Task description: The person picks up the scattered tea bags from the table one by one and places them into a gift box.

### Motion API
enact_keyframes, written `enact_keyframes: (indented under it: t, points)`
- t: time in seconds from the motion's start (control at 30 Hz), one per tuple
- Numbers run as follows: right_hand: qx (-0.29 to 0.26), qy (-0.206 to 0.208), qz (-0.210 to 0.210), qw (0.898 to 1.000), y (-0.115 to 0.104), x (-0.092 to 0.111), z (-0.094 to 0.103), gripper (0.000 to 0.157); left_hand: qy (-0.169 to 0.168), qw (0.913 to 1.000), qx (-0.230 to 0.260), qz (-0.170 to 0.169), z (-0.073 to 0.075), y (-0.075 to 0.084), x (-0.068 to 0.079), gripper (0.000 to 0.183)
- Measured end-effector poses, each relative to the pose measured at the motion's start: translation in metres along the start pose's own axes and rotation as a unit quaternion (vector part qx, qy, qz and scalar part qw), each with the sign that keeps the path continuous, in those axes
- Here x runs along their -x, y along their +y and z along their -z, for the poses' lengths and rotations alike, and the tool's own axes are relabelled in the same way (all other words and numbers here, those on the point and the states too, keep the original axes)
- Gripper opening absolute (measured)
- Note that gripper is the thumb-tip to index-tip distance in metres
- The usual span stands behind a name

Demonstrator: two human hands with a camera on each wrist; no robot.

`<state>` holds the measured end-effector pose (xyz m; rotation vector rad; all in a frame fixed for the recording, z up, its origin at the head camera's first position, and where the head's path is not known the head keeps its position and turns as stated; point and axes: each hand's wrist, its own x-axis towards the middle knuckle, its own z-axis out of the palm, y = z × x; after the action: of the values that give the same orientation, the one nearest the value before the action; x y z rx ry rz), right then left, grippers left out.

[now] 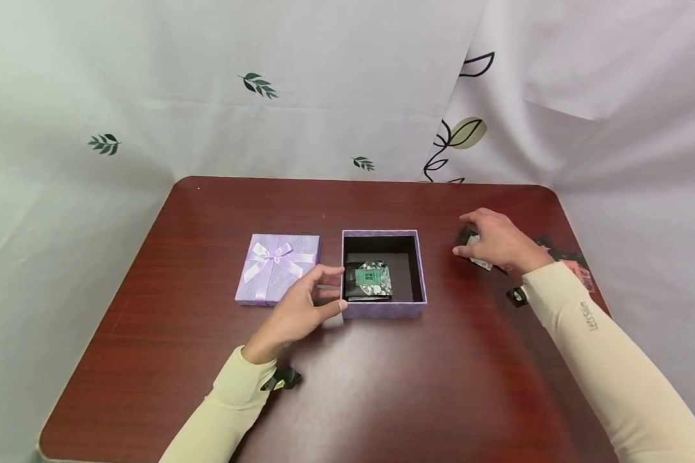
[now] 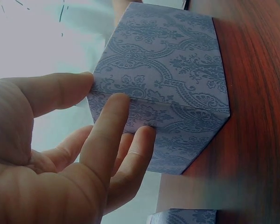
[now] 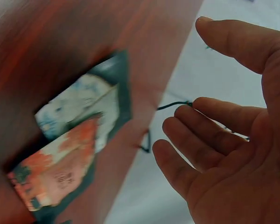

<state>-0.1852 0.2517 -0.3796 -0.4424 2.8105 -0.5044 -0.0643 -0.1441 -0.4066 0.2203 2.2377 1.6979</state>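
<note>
A lilac gift box [image 1: 385, 311] stands without its lid, its dark inside holding flat black packets [image 1: 382, 270], the top one with a green label and a leafy pattern. My left hand [image 1: 301, 308] touches the box's left wall, thumb near the front corner; in the left wrist view the fingers [image 2: 105, 133] lie fairly straight against its embossed outer side. Over a dark packet with a pale print [image 1: 479, 262] hovers my right hand [image 1: 500, 241]. In the right wrist view that palm [image 3: 233, 144] holds nothing, beside a blue-and-white packet [image 3: 79, 100] and a red-orange packet [image 3: 60, 175].
Left of the box lies the lilac lid [image 1: 260, 283] with a ribbon bow. Partly behind the right wrist are more packets, one reddish [image 1: 580, 271]. The brown table [image 1: 168, 308] has rounded corners, with white leaf-printed cloth [image 1: 301, 128] hanging behind it.
</note>
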Motion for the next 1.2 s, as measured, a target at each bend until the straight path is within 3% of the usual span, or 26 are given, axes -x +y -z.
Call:
enact_keyframes:
  t: [0.53, 1.2]
  points:
    - [0.021, -0.015, -0.015, 1.000, 0.033, -0.006, -0.016, 0.077, 0.000, 1.0000, 0.001, -0.005, -0.001, -0.001, 0.002, 0.060]
    - [0.030, -0.030, -0.026, 0.999, 0.045, -0.009, -0.024, 0.081, 0.007, 0.9999, 0.009, -0.008, -0.002, 0.001, 0.003, 0.062]
